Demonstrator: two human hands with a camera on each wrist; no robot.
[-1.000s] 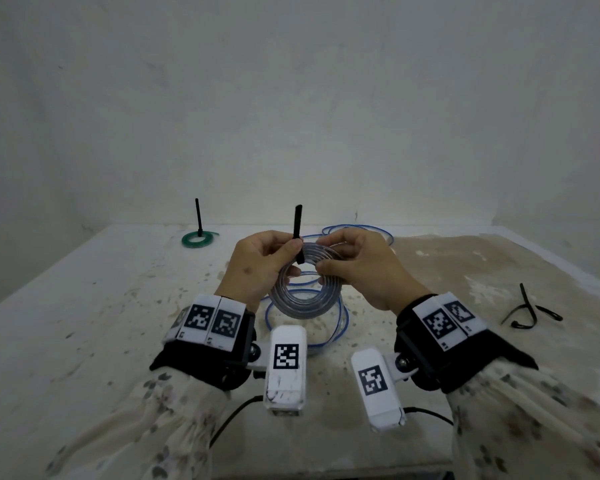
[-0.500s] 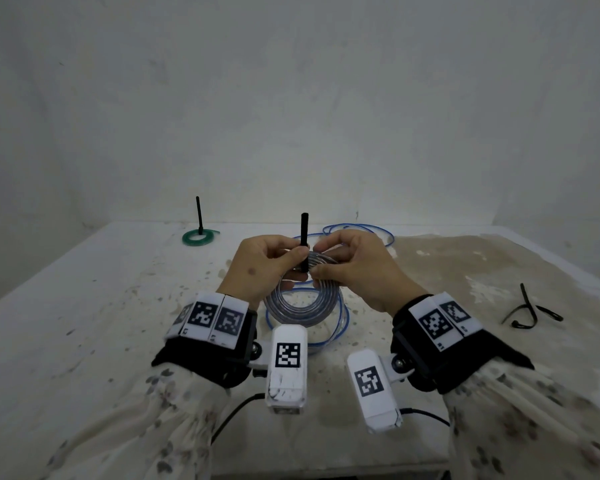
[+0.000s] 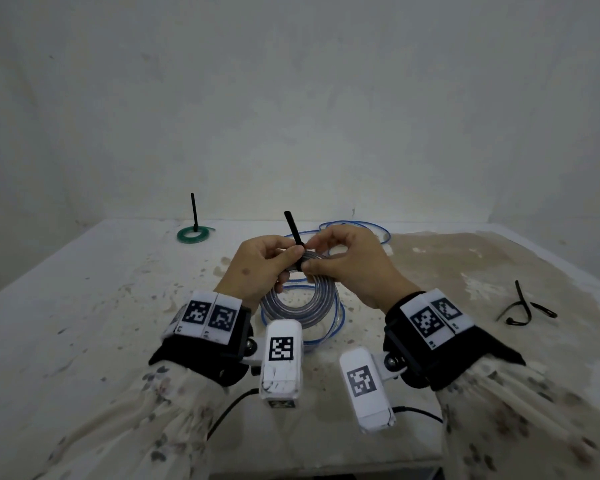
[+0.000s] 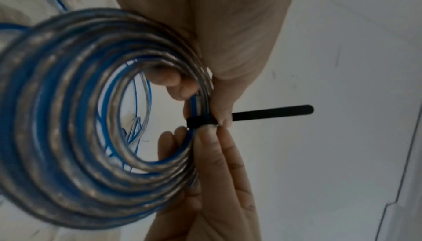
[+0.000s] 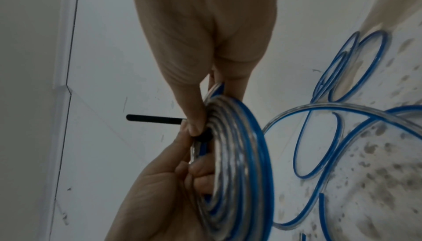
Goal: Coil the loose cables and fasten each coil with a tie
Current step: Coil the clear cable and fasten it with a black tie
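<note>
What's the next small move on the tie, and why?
Probably wrap the free tail of the black strap tie down over the clear blue-striped cable coil and press it closed. The band already circles the coil, both the left hand and the right hand pinch it there, yet the tail sticks out loose.

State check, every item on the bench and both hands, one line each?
clear-blue coil: wound, held up, black tie wrapped round it, tail sticking out
left hand: pinching coil at the tie
right hand: pinching coil at the tie
green coil: tied, on table
loose blue cable: uncoiled
spare ties: unused
</note>
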